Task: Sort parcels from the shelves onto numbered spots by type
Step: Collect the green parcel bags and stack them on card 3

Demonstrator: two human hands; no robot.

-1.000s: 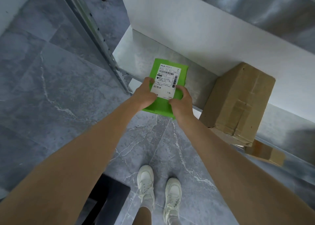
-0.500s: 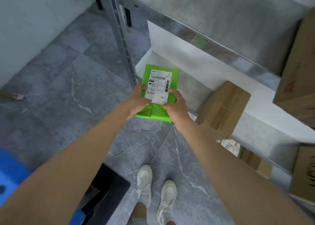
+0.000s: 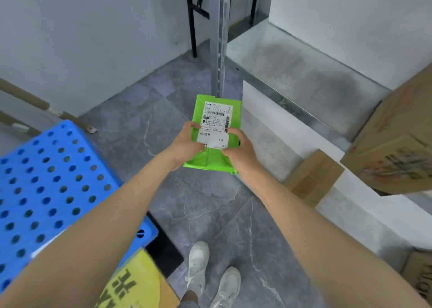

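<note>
A flat green parcel bag (image 3: 215,160) with a white shipping label (image 3: 216,118) is held up in front of me, above the grey floor. My left hand (image 3: 187,144) grips its left edge with the thumb on top. My right hand (image 3: 240,151) grips its right edge, thumb on the label's lower corner. The parcel is clear of the metal shelf (image 3: 304,78), just left of the shelf's upright post (image 3: 218,39).
A blue perforated plastic surface (image 3: 46,191) lies at the left, a yellow printed parcel (image 3: 133,284) below it. Cardboard boxes sit on the shelves at right: a large one (image 3: 397,144), a smaller one lower down (image 3: 313,179). My white shoes (image 3: 210,272) stand on the floor.
Both hands have lifted the green parcel off the lower shelf and carried it left, away from the rack. My view has swung left, bringing the blue surface and yellow parcel into sight.
</note>
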